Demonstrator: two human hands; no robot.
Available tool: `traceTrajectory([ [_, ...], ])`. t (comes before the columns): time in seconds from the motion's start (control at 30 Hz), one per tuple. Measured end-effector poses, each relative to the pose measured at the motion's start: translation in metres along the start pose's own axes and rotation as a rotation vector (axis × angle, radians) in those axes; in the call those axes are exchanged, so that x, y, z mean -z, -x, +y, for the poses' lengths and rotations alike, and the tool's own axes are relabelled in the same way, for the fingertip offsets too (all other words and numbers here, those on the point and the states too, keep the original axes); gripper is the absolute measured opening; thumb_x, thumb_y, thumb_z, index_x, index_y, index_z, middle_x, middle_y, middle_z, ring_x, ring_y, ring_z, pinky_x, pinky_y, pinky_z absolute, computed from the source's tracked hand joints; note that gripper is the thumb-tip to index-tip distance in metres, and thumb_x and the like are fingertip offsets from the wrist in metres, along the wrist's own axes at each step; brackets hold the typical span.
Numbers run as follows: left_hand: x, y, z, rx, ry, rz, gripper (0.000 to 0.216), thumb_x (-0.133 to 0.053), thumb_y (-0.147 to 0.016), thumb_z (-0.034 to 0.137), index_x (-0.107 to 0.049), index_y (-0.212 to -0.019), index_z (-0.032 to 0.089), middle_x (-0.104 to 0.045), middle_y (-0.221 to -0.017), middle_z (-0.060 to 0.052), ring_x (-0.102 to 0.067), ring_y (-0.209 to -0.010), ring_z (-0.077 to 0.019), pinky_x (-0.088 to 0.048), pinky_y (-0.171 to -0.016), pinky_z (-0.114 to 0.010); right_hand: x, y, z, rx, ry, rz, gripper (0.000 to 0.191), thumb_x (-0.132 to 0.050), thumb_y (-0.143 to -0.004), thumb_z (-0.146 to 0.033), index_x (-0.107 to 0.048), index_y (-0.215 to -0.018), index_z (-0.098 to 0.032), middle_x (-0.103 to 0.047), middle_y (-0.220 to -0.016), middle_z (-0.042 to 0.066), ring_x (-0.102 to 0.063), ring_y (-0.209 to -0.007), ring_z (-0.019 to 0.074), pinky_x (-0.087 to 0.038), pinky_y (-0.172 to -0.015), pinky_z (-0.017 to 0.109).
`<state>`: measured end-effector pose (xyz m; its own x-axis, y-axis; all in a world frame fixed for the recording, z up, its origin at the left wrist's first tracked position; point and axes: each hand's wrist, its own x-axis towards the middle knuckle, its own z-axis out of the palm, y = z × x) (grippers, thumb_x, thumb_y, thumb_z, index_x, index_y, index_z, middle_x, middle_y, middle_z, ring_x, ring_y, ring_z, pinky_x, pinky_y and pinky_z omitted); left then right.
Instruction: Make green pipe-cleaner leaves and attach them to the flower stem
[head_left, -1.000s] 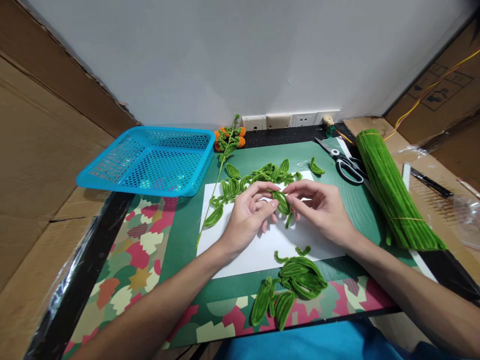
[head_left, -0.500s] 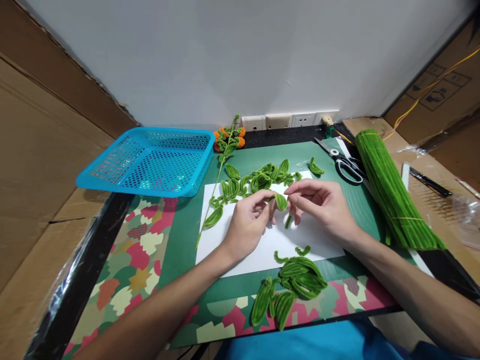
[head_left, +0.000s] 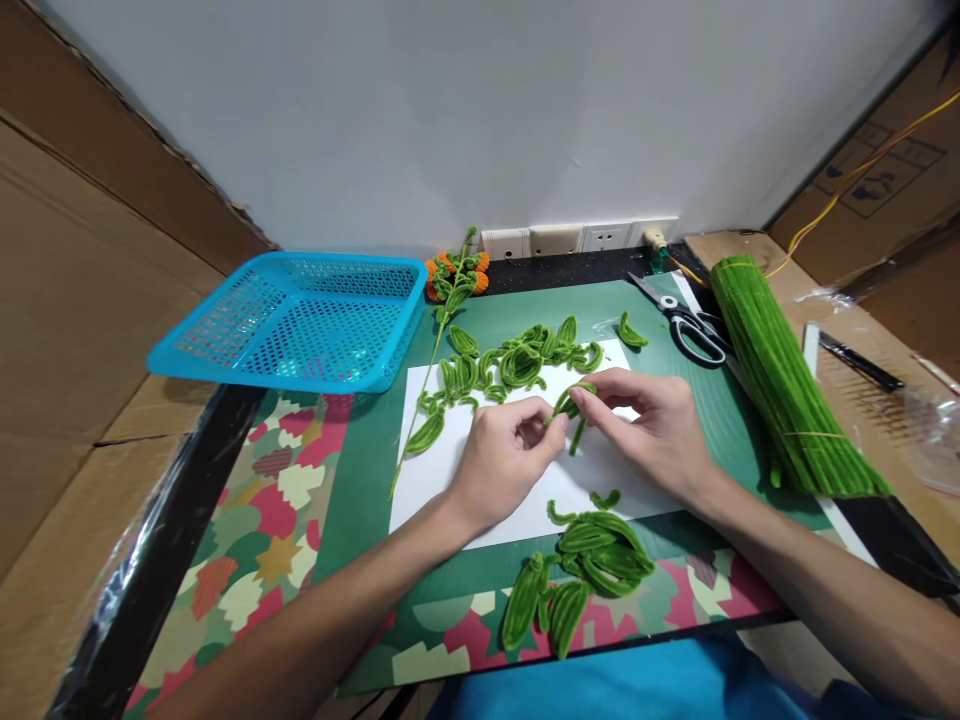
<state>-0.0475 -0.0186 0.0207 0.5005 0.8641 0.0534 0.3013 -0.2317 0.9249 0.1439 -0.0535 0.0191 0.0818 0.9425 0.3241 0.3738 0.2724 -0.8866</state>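
Observation:
Over the white paper [head_left: 442,500], my left hand [head_left: 504,455] and my right hand [head_left: 649,425] meet at a green pipe-cleaner leaf [head_left: 571,400]. Thumb and finger of my left hand pinch its near left end, and my right fingertips grip its far right end. A short stem [head_left: 577,437] hangs below the leaf between the hands. Behind them lies a cluster of green pipe-cleaner leaves and curls [head_left: 521,362]. Closer to me, another pile of such leaves [head_left: 607,555] rests across the paper's near side and the patterned mat edge.
A blue basket [head_left: 289,385] stands at the left. A long green stem with leaves [head_left: 435,350] lies beside orange flowers [head_left: 480,272]. On the right are scissors [head_left: 697,335], a bundle of green pipe cleaners [head_left: 787,380] and a black cutter knife [head_left: 861,362]. Sockets [head_left: 606,238] line the wall.
The leaf has turned from facing me to a slanted position between my fingers. My right fingertips, formerly just beside it, now grip its far end; both hands have shifted slightly.

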Motion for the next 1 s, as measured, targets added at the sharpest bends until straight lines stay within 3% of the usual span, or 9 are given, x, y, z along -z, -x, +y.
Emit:
traceTrajectory([
  [0.3,-0.001,0.001,0.000,0.001,-0.047,0.018,0.035,-0.062,-0.101,0.034,-0.061,-0.071,0.018,-0.050,-0.058,0.005,-0.042,-0.054,-0.0107,-0.030,-0.055,-0.026,-0.009,-0.003,-0.002,-0.212,-0.401,0.039,0.021,-0.086,-0.088,-0.039,-0.082,-0.097,-0.020,-0.084,-0.089,0.006,-0.081,-0.070,0.0213,-0.071,-0.068,0.034],
  [0.5,0.000,0.001,-0.004,0.007,-0.095,-0.017,0.038,-0.060,-0.104,0.035,-0.062,-0.071,0.018,-0.053,-0.058,0.004,-0.045,-0.054,-0.0115,-0.031,-0.056,-0.027,-0.006,-0.004,0.003,-0.267,-0.412,0.041,0.025,-0.091,-0.083,-0.042,-0.085,-0.092,-0.019,-0.085,-0.086,0.008,-0.084,-0.071,0.0259,-0.073,-0.067,0.037],
  [0.7,0.001,-0.001,-0.007,0.013,-0.076,-0.044,0.037,-0.060,-0.105,0.036,-0.065,-0.072,0.018,-0.059,-0.060,0.003,-0.052,-0.057,-0.0127,-0.035,-0.058,-0.027,-0.009,-0.003,0.003,-0.238,-0.403,0.064,0.020,-0.091,-0.083,-0.035,-0.087,-0.097,-0.022,-0.086,-0.096,0.007,-0.084,-0.086,0.0259,-0.073,-0.082,0.041],
  [0.8,0.001,0.000,-0.005,0.022,-0.094,-0.032,0.040,-0.061,-0.102,0.035,-0.062,-0.066,0.018,-0.058,-0.057,0.002,-0.050,-0.054,-0.0126,-0.033,-0.056,-0.026,-0.011,-0.001,0.000,-0.213,-0.375,0.066,0.016,-0.091,-0.083,-0.034,-0.087,-0.094,-0.024,-0.086,-0.096,0.006,-0.084,-0.086,0.0257,-0.073,-0.082,0.041],
  [1.0,0.004,-0.001,-0.005,0.145,0.198,-0.104,0.039,-0.058,-0.102,0.035,-0.070,-0.070,0.017,-0.063,-0.055,0.000,-0.053,-0.050,-0.0129,-0.040,-0.053,-0.026,-0.014,0.001,0.000,-0.203,-0.399,0.042,0.016,-0.090,-0.083,-0.035,-0.084,-0.088,-0.021,-0.085,-0.093,0.008,-0.081,-0.082,0.0232,-0.069,-0.077,0.037],
])
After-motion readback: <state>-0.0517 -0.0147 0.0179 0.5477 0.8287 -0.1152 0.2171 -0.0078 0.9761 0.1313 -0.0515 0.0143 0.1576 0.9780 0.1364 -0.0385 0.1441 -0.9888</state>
